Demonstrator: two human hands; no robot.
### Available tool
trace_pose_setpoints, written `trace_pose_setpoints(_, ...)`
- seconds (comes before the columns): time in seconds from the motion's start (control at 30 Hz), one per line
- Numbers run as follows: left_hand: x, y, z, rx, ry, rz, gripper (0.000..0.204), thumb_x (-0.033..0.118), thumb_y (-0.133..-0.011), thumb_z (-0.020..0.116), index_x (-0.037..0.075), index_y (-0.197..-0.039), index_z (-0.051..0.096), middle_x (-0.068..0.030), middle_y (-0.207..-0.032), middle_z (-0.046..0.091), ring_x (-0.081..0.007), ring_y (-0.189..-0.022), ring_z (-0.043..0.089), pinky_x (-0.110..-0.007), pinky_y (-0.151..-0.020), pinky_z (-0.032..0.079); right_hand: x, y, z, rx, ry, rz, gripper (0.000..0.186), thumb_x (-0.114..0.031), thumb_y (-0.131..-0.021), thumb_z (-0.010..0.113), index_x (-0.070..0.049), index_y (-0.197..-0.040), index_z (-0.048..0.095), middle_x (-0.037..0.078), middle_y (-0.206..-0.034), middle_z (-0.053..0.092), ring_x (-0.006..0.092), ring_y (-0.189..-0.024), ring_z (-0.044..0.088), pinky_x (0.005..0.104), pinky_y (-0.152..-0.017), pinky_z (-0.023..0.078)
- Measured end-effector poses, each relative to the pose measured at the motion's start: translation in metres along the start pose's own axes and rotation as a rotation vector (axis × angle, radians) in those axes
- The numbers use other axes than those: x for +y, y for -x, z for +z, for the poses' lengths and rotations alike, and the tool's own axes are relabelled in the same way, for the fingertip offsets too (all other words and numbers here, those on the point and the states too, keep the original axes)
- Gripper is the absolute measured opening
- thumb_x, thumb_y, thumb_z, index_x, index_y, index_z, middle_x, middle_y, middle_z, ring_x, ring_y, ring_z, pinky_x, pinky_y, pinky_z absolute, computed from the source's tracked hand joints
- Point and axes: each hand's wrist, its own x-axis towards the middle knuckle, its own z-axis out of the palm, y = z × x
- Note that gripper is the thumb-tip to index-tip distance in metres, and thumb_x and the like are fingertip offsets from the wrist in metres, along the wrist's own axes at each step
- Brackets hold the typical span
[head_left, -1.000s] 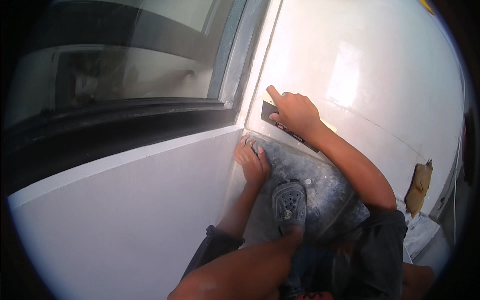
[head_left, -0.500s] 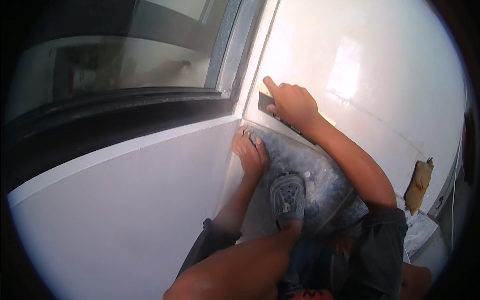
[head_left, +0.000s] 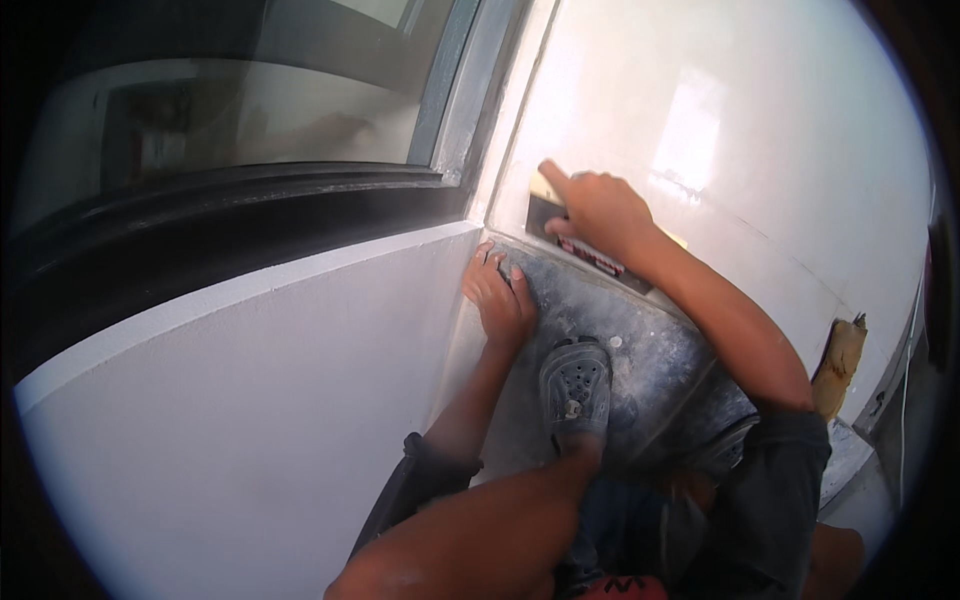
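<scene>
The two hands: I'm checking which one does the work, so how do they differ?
The right hand grips a dark flat scraper against the white wall, index finger stretched along it; the left hand holds nothing. The left hand lies flat, fingers spread, on the dusty grey floor; the right hand sits higher, at the wall's base. Both are bare and near the corner.

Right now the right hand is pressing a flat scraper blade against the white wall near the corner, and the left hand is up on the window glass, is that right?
Not quite. The head view shows the left hand flat on the dusty grey floor by the corner, not on the window glass. The right hand does press the flat scraper blade against the white wall.
</scene>
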Motion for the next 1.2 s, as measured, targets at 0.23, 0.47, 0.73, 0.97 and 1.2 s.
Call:
trace_pose_setpoints(0.23, 0.003, -0.001, 0.002, 0.001, 0.026, -0.021, 0.035, 0.021, -0.107, 0.053, -0.004, -0.132, 0.055, -0.0274, -0.148, 0.053, -0.0466, -0.137, 0.045, -0.059, -0.117, 0.027, 0.000, 0.011, -0.015, -0.058, 0.012, 0.041, 0.058, -0.022, -0.088, 0.082, -0.009, -0.135, 0.052, 0.017, -0.087, 0.075, 0.0372, -0.087, 0.077, 0.0451, -0.072, 0.061)
trace_pose_setpoints(0.47, 0.005, -0.005, 0.001, -0.010, 0.007, -0.018, 0.036, 0.021, -0.107, 0.053, -0.004, -0.132, 0.055, -0.0275, -0.147, 0.054, -0.0460, -0.137, 0.045, -0.059, -0.116, 0.028, 0.006, 0.020, -0.002, -0.027, 0.030, -0.017, 0.064, -0.030, -0.090, 0.081, -0.009, -0.141, 0.049, 0.023, -0.092, 0.074, 0.0418, -0.087, 0.075, 0.0509, -0.075, 0.060)
trace_pose_setpoints(0.73, 0.000, 0.001, 0.004, 0.016, 0.006, -0.004, 0.036, 0.023, -0.107, 0.052, -0.003, -0.132, 0.055, -0.0283, -0.148, 0.053, -0.0457, -0.137, 0.045, -0.059, -0.117, 0.027, -0.006, 0.021, 0.010, 0.138, 0.091, -0.074, 0.053, -0.017, -0.085, 0.082, -0.008, -0.128, 0.052, 0.016, -0.083, 0.074, 0.0357, -0.081, 0.076, 0.0452, -0.070, 0.061)
trace_pose_setpoints(0.97, 0.001, -0.003, 0.004, 0.007, -0.002, -0.007, 0.036, 0.022, -0.107, 0.051, -0.004, -0.132, 0.055, -0.0288, -0.149, 0.052, -0.0469, -0.136, 0.046, -0.060, -0.117, 0.027, -0.002, 0.015, 0.002, 0.141, 0.062, -0.081, 0.053, -0.018, -0.086, 0.082, -0.007, -0.129, 0.053, 0.016, -0.084, 0.074, 0.0363, -0.082, 0.076, 0.0471, -0.070, 0.060)
trace_pose_setpoints(1.2, 0.004, -0.004, 0.003, 0.012, 0.027, -0.014, 0.037, 0.021, -0.106, 0.052, -0.005, -0.132, 0.054, -0.0289, -0.149, 0.052, -0.0474, -0.135, 0.047, -0.059, -0.116, 0.028, 0.014, 0.048, -0.045, -0.194, 0.002, 0.149, 0.056, -0.023, -0.093, 0.076, -0.010, -0.141, 0.050, 0.020, -0.094, 0.074, 0.0396, -0.090, 0.076, 0.0487, -0.080, 0.061)
